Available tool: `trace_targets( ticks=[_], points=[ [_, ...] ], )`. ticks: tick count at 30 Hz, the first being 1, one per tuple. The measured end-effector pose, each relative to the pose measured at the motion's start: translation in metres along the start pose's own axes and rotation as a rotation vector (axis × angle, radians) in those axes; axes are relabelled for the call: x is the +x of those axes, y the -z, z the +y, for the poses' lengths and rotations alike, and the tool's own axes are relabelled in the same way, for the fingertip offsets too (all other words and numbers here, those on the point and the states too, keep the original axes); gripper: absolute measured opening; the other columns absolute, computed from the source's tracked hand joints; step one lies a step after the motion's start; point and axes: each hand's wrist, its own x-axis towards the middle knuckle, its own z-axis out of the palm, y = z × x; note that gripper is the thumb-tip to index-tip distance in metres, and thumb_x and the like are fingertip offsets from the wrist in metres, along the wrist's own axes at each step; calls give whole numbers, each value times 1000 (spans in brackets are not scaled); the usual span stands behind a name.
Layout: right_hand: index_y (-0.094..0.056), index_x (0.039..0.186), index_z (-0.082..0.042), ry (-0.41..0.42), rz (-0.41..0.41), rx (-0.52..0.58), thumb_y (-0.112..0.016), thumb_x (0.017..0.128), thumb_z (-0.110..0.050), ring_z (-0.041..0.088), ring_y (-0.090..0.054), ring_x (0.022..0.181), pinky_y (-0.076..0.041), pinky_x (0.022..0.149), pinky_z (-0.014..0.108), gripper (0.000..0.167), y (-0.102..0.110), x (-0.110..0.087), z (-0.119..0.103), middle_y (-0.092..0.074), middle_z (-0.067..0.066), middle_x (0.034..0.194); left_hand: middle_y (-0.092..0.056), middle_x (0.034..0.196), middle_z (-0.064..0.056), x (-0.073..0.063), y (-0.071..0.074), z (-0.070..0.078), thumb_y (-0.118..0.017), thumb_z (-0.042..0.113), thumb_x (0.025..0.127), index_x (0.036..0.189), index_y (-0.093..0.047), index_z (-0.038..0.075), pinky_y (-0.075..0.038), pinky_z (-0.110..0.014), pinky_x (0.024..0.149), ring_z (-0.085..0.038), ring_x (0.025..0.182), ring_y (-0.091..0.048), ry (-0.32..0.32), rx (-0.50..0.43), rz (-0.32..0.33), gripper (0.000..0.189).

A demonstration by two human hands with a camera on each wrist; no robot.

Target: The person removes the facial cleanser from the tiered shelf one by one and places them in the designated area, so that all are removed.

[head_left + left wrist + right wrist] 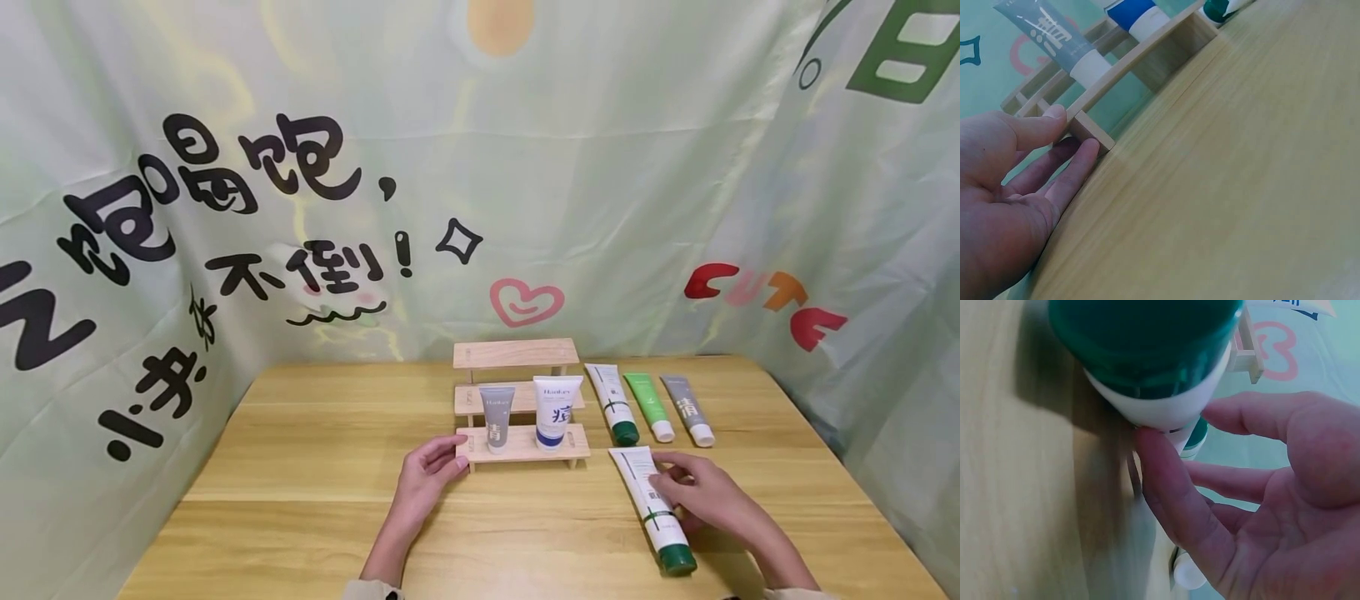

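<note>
My left hand (423, 479) grips the left end of the lowest tier of a small wooden stepped rack (517, 354). In the left wrist view the thumb lies on the board's edge and fingers touch the leg below. On that tier stand a grey tube (497, 421) and a white tube with a blue cap (557, 412), both cap down. At the right, my right hand (708, 496) holds a white tube with a dark green cap (652, 508), its cap towards me. From the right wrist view, thumb and fingers pinch its sides, with the cap (1147, 344) close to the camera.
Right of the rack lie another green-capped white tube (611, 404), a bright green tube (648, 406) and a second grey tube (686, 410), on the wooden table (322, 433). A printed cloth (600, 167) hangs behind and at both sides.
</note>
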Motion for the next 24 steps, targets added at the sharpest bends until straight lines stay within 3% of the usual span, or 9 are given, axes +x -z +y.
trace_targets(
  ticks=[7, 14, 24],
  points=[
    [-46, 146, 6, 77, 71, 18, -68, 101, -20, 25, -63, 86, -65, 57, 37, 57, 6, -7, -3, -63, 14, 106, -60, 135, -25, 1, -2, 0, -75, 0, 92, 126, -67, -5, -62, -32, 94, -34, 117, -63, 3, -8, -4, 35],
    [-47, 146, 3, 171, 51, 104, -67, 101, -20, 29, -64, 87, -66, 59, 40, 55, 8, -9, -21, -60, 20, 115, -59, 136, -25, 1, -1, 0, -75, 0, 91, 125, -67, -6, -62, -31, 94, -36, 119, -62, 2, -9, 4, 35],
    [-53, 143, -1, 352, 75, 171, -67, 102, -23, 34, -65, 93, -68, 64, 38, 48, 9, -3, -52, -61, 23, 116, -59, 136, -24, -1, -2, 2, -75, 0, 91, 126, -66, -6, -61, -31, 95, -35, 118, -62, -2, -11, 9, 37]
  ],
)
